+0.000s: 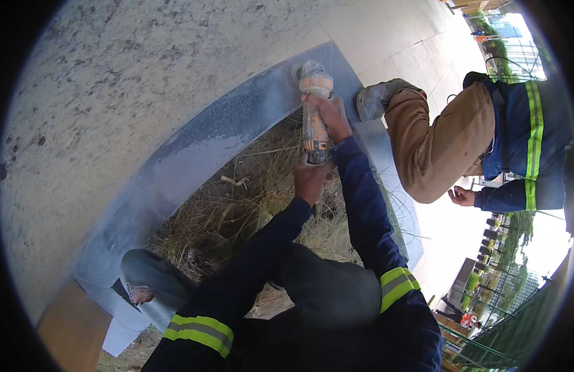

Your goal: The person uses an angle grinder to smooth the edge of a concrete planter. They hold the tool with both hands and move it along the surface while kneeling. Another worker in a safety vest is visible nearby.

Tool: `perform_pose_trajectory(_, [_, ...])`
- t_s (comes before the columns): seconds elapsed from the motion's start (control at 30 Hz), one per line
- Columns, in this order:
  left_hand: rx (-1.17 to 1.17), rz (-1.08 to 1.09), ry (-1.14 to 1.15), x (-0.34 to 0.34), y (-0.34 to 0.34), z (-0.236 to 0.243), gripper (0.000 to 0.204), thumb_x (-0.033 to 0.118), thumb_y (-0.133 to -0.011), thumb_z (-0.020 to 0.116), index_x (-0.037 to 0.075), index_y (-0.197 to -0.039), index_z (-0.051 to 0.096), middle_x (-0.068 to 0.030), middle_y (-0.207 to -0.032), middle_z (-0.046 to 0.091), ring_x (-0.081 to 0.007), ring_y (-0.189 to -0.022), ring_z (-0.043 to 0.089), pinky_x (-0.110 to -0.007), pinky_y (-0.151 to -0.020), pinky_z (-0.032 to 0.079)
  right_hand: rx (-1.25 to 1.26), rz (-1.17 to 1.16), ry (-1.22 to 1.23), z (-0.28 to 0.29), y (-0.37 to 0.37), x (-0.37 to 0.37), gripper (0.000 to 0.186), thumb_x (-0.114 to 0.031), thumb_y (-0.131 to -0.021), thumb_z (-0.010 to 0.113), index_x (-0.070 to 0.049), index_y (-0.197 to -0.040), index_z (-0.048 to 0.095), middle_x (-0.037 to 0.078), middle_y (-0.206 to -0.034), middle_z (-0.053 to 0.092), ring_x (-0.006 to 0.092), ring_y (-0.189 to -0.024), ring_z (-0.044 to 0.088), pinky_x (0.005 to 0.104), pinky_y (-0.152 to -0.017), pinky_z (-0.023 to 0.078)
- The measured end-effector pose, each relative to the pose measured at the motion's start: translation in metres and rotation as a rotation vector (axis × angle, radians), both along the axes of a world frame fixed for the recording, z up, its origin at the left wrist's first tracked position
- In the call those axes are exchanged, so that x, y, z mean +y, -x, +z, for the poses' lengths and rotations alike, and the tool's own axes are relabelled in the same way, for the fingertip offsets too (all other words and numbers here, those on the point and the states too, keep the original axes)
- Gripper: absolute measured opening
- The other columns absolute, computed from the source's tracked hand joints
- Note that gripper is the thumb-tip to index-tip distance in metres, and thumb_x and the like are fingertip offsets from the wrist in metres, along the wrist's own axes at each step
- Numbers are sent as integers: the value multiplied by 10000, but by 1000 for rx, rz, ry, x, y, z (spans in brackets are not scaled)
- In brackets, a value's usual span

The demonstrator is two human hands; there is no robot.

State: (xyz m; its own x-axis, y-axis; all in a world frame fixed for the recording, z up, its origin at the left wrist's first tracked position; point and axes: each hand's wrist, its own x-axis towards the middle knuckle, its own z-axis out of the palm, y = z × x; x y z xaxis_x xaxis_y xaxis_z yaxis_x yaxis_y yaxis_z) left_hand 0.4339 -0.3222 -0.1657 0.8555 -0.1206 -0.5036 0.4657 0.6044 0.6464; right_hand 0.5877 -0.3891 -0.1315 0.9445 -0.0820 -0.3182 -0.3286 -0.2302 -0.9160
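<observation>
Both my hands are closed on a dusty orange-and-grey angle grinder (316, 127). My right hand (329, 113) wraps round its body close to the head. Lower down, my left hand (311, 179) grips the rear end. The grinder's head and pale disc lie against the grey stone border (237, 111) near its far corner; whether the disc is spinning I cannot tell. Pale dust coats much of the border.
Dry grass (256, 192) and soil fill the bed inside the border. On the right, a person in brown trousers (445, 133) crouches, one boot (375, 100) by the border's corner. A speckled stone surface (113, 80) spreads left. A brown board (73, 328) lies lower left.
</observation>
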Motion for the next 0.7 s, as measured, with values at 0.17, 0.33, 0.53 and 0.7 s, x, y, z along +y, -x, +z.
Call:
perform_pose_trajectory(0.17, [-32,-102,128,24,12,-5,412,368,-968,699,-1,-1132,613,-108,-970,725,-182,-704,733,-303,-609,578,25,-55,-85,-6,1,-14,391,-242,-821,813,73,-1021,697,115,-843,704,215,-635,691,354,-562,555])
perform_pose_trajectory(0.33, [-46,-170,440,30,21,-18,496,440,-1055,472,21,-1300,575,-163,-1090,692,-270,-945,751,-369,-714,601,106,-109,-166,1,-1,-25,408,-235,-838,802,87,-1052,670,131,-822,700,244,-615,710,372,-547,591])
perform_pose_trajectory(0.53, [-45,-215,428,28,21,-42,511,431,-1067,458,23,-1364,539,-172,-1144,696,-285,-932,731,-402,-727,591,95,-77,-142,15,12,-8,398,-230,-838,793,86,-1048,673,121,-824,696,224,-624,705,360,-558,583])
perform_pose_trajectory(0.7, [30,-226,600,30,38,-28,544,434,-1054,527,45,-1433,499,-160,-1155,686,-253,-937,715,-389,-730,595,53,-33,-28,11,20,-13,383,-234,-817,804,53,-1053,712,82,-855,702,161,-700,676,331,-618,538])
